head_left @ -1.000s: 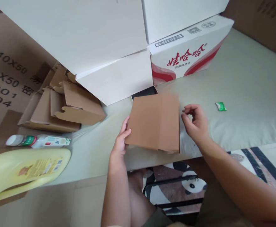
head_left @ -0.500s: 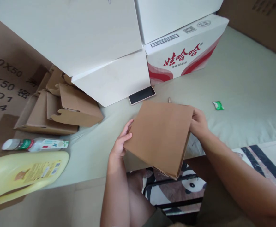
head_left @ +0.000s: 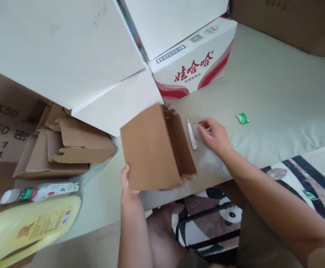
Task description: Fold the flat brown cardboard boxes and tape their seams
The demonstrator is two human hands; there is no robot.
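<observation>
A brown cardboard box [head_left: 151, 149] is tilted in my left hand [head_left: 126, 179], which grips its lower left edge, the thumb on the front face. The box's open side faces right and shows a dark inside. My right hand [head_left: 214, 136] is off the box, its fingers bent and apart, with nothing visible in it. Just left of those fingers, a slim white-handled craft knife [head_left: 192, 134] lies on the pale green cloth [head_left: 276, 104]. A tiny dark bit sits between knife and fingertips, too small to name.
Folded cardboard boxes [head_left: 79, 141], a plastic bottle [head_left: 42, 192] and a yellow jug [head_left: 36, 223] stand at left. White cartons [head_left: 103, 48] and a red-and-white carton [head_left: 193, 72] line the back. A green packet [head_left: 243, 118] lies at right. Below is a panda-print surface [head_left: 198, 227].
My right hand has let go of the box, which has turned so its open side shows. The craft knife is now uncovered, and the phone is no longer visible.
</observation>
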